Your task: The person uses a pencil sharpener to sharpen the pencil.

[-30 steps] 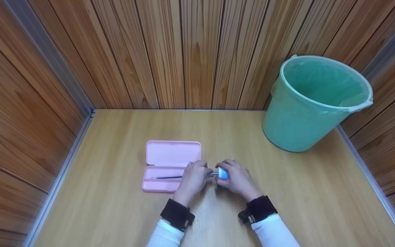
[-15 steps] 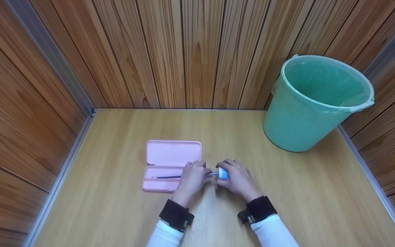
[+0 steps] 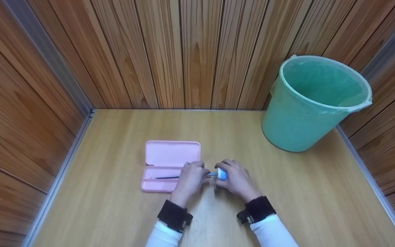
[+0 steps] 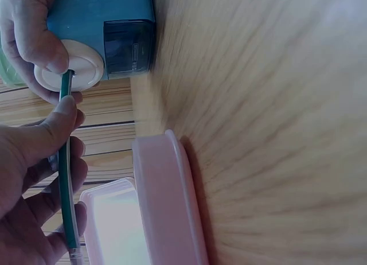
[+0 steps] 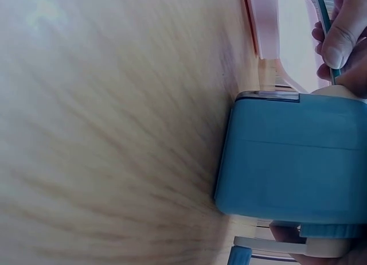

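Note:
My left hand (image 3: 191,176) pinches a dark green pencil (image 4: 67,202) between thumb and fingers. The pencil lies level, and its ferrule end reaches out over the open pink pencil case (image 3: 172,153) in the head view. Its other end goes into the round cream front of a blue hand-crank pencil sharpener (image 5: 292,156). My right hand (image 3: 236,177) grips that sharpener on the table, fingers wrapped over its top and front. In the right wrist view the crank arm (image 5: 269,244) sticks out at the back of the sharpener. The pencil's point is hidden inside it.
A green bin (image 3: 295,123) with a plastic liner stands at the back right corner. Wood-panelled walls (image 3: 197,55) close off the back and both sides of the table (image 3: 115,212).
My left hand has shifted very slightly left, and a little more of the pencil shows between it and the sharpener. My right hand keeps its grip in place.

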Motion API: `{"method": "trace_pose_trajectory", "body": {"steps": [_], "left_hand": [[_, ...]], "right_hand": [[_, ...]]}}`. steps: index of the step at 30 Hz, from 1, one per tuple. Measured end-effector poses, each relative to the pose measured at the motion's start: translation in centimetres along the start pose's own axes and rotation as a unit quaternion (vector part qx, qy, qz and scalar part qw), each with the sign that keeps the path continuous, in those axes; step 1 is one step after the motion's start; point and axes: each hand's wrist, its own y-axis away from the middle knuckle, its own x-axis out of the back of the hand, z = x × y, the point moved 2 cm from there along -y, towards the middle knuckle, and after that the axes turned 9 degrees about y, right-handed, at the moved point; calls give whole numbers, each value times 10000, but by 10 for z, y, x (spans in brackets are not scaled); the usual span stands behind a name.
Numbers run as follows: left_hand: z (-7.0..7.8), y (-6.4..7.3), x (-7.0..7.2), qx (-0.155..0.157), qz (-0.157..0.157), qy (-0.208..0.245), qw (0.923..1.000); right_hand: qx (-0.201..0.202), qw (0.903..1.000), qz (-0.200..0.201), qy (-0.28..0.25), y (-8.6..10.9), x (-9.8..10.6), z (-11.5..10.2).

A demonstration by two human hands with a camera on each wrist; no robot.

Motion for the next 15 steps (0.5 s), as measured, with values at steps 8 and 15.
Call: {"method": "trace_pose_trajectory", "body": {"steps": [8,15], "left_hand": [[-2,3,2,-104,-4,91,9999],[-3,4,2,-68,-14,81,9999]], "right_hand": [[169,9997,62,188,0,-1,-2],[281,9994,102,145,0,-1,-2]]}}
